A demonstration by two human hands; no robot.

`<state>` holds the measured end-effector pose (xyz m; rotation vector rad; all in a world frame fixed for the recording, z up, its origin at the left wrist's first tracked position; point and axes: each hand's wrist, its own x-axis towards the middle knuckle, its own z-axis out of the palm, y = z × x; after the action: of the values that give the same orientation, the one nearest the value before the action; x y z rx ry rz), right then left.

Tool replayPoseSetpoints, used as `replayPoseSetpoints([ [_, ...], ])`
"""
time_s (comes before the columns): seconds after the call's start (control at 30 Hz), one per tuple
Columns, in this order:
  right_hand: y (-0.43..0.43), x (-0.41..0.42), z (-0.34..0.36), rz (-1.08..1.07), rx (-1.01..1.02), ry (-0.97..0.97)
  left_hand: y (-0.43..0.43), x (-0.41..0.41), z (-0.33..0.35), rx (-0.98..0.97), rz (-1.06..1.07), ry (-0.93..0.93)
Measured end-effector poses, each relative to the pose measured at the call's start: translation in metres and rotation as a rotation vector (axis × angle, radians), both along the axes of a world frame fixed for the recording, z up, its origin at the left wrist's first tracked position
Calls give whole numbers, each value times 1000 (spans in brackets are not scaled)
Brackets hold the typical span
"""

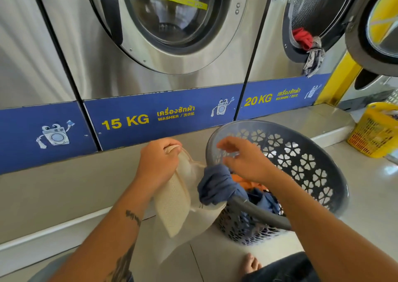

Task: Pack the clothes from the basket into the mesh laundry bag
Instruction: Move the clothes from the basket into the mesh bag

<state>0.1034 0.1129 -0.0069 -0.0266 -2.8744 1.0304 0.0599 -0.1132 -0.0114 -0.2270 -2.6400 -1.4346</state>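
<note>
At the left of the working area, the left hand was clamped on the gathered mouth of the cream mesh laundry bag, fist closed around the drawstring end. The bag hung from that grip, its long axis running down and slightly toward the person, the body slack and apparently near empty. Its opening was bunched shut inside the fist, so no mouth was presented toward the clothes. Just right of the bag, touching or nearly touching its upper edge, a dark blue garment spilled over the near rim of the grey basket, draped outward on the bag's side. Behind it, inside the basket, lay an orange piece and more blue cloth. The right hand hovered above the rim over the blue garment, fingers spread and partly curled, holding nothing; motion blur obscured whether the fingertips touched the cloth. The garment lay directly below and slightly left of that hand, between the two hands, which made the right hand the nearer one for a pickup. Judged from this, packing had barely begun. The likely need was a short leftward carry from rim to bag, with the bag's mouth opened first. Farther right, a yellow basket stood on the floor, well apart.
</note>
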Motion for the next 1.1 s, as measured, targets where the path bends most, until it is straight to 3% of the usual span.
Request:
replayPoseSetpoints([
  [0.07, 19, 1, -7, -72, -11, -140, 1, -1, -1, -6, -12, 1],
  [0.17, 34, 6, -41, -139, -209, -709, 5, -2, -1, -30, -41, 12],
  [0.23, 41, 9, -69, -202, -313, -875, 8, -1, 0, -42, -52, 24],
  [0.43, 30, 7, -58, -120, -178, -628, 13, 0, 3, -42, -59, 24],
  [0.67, -27, 18, 5, 41, 113, 72, 8, -5, 10, 24, -14, -20],
  [0.8, -48, 26, -6, 300, 129, -161, 5, -5, 9, 16, 4, -16],
  [0.9, -19, 12, -7, 90, 11, -36, 3, -3, 6, -2, -12, -25],
  [0.97, 11, 4, -16, -32, 33, -70, 2, -2, 5, -8, -22, -34],
  [1.03, 34, 5, -33, -56, -75, -370, 2, -1, 5, -16, -31, -42],
  [1.1, 39, 11, -51, -115, -370, -708, 2, 0, 5, -30, -46, -39],
])
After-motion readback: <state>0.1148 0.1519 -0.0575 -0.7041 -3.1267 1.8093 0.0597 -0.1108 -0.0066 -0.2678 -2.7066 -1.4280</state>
